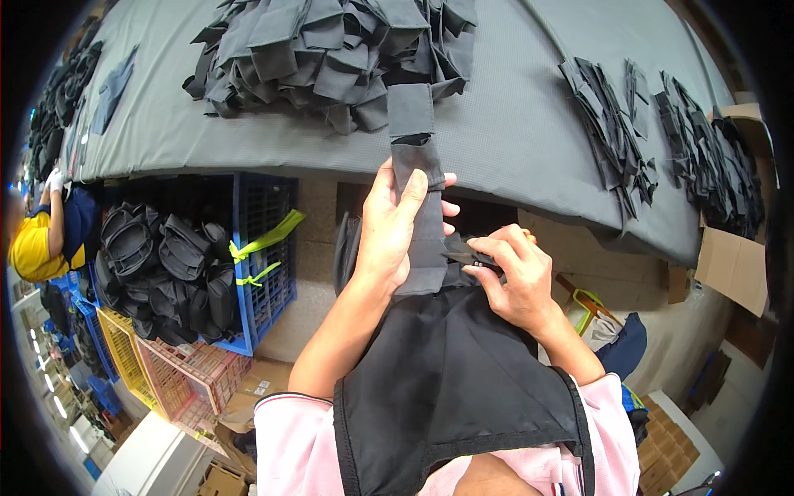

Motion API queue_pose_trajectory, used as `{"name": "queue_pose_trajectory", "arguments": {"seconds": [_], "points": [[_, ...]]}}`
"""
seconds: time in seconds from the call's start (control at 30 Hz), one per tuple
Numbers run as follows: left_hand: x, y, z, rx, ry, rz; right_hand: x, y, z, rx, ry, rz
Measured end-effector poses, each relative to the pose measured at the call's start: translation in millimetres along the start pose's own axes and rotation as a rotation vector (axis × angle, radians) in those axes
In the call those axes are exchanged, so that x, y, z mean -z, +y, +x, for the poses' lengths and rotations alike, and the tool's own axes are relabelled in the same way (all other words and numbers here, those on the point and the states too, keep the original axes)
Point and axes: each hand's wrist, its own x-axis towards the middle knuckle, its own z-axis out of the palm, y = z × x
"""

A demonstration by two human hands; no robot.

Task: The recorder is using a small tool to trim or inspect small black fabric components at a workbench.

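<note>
My left hand (397,217) is closed round a long dark grey fabric strip (426,236), thumb on top and fingers behind. The strip's upper end reaches over the table edge, where a fold gapes slightly. Close to its lower right edge, my right hand (517,277) pinches a small dark tool (478,259) that looks like thread snips, partly hidden by the fingers. Beyond the strip, a large heap of similar grey fabric pieces (331,62) lies on the table. A black apron (463,372) covers my front.
The grey-covered table (504,140) spans the far side, with more bundled strips (612,132) at right. Below it stand a blue crate (265,273) of black pouches (169,256) and an open cardboard box (732,269). A person in yellow (37,244) works at far left.
</note>
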Motion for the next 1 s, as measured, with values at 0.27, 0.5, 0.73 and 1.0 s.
{"name": "queue_pose_trajectory", "arguments": {"seconds": [0.27,0.5,0.73,1.0], "points": [[0.2,-1.7,-1.6,0.032,-0.036,-0.006,-1.9,-1.2,2.8,0.090,0.028,-0.117],[1.4,-4.2,-1.4,0.061,-0.038,0.009,-1.1,-2.3,-4.0,0.110,0.084,-0.132],[2.4,-6.3,-2.4,0.059,-0.052,-0.001,2.3,-6.3,1.6,0.058,-0.034,-0.154],[3.1,-8.2,-2.6,0.061,-0.069,-0.077,-1.7,-14.9,12.0,-0.047,-0.188,-0.006]]}}
